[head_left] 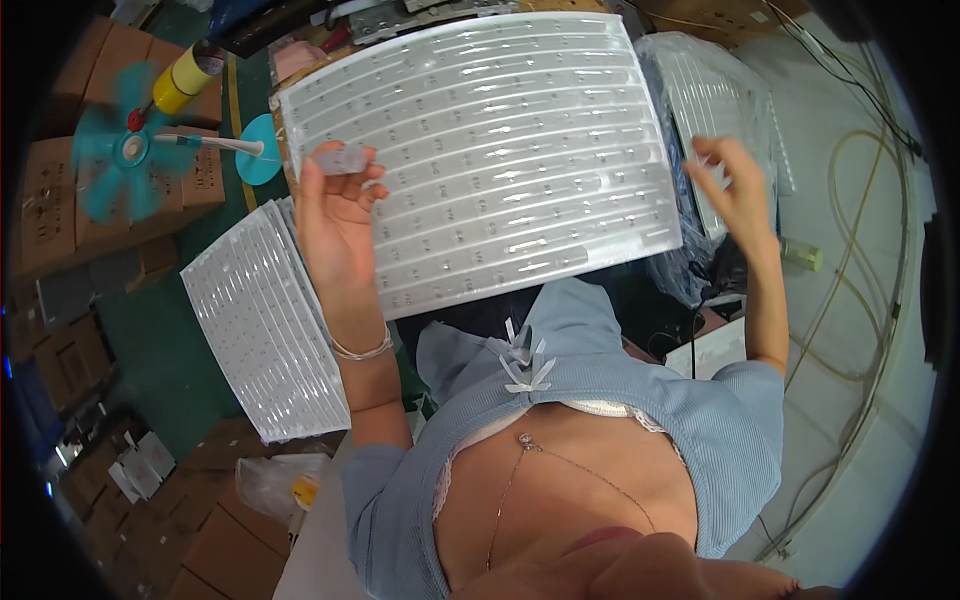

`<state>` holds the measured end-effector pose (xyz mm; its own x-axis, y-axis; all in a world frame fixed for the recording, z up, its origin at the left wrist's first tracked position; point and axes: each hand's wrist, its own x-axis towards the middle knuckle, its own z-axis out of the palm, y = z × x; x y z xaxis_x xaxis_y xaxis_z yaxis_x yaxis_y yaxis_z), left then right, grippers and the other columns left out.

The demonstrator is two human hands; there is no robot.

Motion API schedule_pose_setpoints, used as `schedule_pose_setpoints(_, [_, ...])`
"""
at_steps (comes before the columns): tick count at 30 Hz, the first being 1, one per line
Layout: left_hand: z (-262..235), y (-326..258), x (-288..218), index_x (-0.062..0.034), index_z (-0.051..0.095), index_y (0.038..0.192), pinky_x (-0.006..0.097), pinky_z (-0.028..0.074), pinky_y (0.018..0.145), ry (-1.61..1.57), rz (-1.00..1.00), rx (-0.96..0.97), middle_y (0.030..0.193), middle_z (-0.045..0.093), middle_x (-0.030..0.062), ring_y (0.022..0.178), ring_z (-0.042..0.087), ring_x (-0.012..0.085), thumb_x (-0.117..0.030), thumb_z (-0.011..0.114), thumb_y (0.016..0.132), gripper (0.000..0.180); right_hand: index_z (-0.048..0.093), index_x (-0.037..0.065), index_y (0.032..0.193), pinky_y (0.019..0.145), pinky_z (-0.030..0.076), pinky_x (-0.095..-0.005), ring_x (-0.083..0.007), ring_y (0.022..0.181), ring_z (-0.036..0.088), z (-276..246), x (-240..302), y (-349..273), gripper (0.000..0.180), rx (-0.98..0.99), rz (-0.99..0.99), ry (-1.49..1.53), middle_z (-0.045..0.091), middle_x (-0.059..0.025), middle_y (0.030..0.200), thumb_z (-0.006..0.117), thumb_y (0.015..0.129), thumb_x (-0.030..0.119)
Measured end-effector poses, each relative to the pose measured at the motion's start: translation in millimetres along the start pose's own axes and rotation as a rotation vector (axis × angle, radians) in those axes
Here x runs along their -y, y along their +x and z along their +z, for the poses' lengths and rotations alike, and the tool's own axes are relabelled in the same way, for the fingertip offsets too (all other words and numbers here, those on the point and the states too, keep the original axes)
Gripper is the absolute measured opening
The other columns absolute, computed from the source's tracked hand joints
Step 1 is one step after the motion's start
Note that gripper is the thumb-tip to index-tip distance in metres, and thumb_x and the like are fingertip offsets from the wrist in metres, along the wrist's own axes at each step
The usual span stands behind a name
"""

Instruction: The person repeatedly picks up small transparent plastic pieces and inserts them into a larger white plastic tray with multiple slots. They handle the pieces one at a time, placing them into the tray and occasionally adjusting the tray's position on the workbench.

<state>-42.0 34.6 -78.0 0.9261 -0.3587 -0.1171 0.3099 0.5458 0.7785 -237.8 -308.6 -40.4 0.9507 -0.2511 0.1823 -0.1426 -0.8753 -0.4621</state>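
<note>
Left hand (335,205): we see it raised over the near-left corner of the large white blister tray (480,150), thumb and fingers pinched together on a small translucent part (342,158), which sits at the fingertips just above the tray's left edge. Right hand (735,185): we find it lifted beside the tray's right edge, fingers loosely curled; motion blur prevents us from telling whether it grips anything. We note that the tray lies flat in front of the person, its rows of small pockets running left to right (each row glints under the light). A second ribbed white tray (265,320) lies to the left, below the left forearm, tilted away. More trays in a clear plastic bag (700,90) rest behind the right hand. A teal desk fan (130,150) stands at far left among brown cartons (60,200).
</note>
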Motion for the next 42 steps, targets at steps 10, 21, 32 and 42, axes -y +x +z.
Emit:
schedule_pose_setpoints(10, [6, 3, 16, -0.002, 0.052, 0.105, 0.036, 0.055, 0.073, -0.449, -0.288, 0.161, 0.102, 0.06, 0.0165, 0.093, 0.062, 0.0233, -0.014, 0.045, 0.09, 0.021, 0.057, 0.011, 0.088, 0.07, 0.044, -0.034, -0.0219, 0.083, 0.053, 37, -16, -67, 0.024, 0.358, -0.271, -0.228, 0.054, -0.003, 0.088, 0.071, 0.068, 0.013])
schedule_pose_setpoints(21, [30, 16, 23, -0.0024, 0.057, 0.104, 0.023, 0.046, 0.072, 0.858, 0.359, 0.105, 0.094, 0.063, 0.0083, 0.084, 0.058, 0.012, 0.003, 0.048, 0.08, 0.026, 0.048, 0.003, 0.082, 0.067, 0.045, -0.0255, -0.0151, 0.079, 0.054, 20, -16, -32, 0.018, 0.062, 0.043, 0.361, 0.053, -0.0071, 0.09, 0.065, 0.076, 0.0])
schedule_pose_setpoints(32, [58, 83, -5, -0.0081, 0.055, 0.115, 0.032, 0.049, 0.068, 1.302, 0.564, 0.017, 0.105, 0.062, 0.0099, 0.084, 0.063, 0.0231, -0.012, 0.056, 0.081, 0.035, 0.053, 0.004, 0.092, 0.068, 0.048, -0.0229, -0.0096, 0.09, 0.054, 53, 23, 104, 0.012, -0.158, 0.075, 0.954, 0.054, -0.0075, 0.11, 0.061, 0.084, 0.008])
schedule_pose_setpoints(42, [169, 225, -31, -0.0136, 0.063, 0.105, 0.035, 0.05, 0.062, 2.096, 0.843, 0.053, 0.09, 0.06, 0.0137, 0.077, 0.062, 0.0287, -0.047, 0.059, 0.079, 0.043, 0.058, 0.0, 0.101, 0.068, 0.049, -0.024, -0.0127, 0.079, 0.06, 69, 32, 208, 0.025, -0.434, -0.036, 0.719, 0.061, -0.006, 0.1, 0.066, 0.082, 0.013])
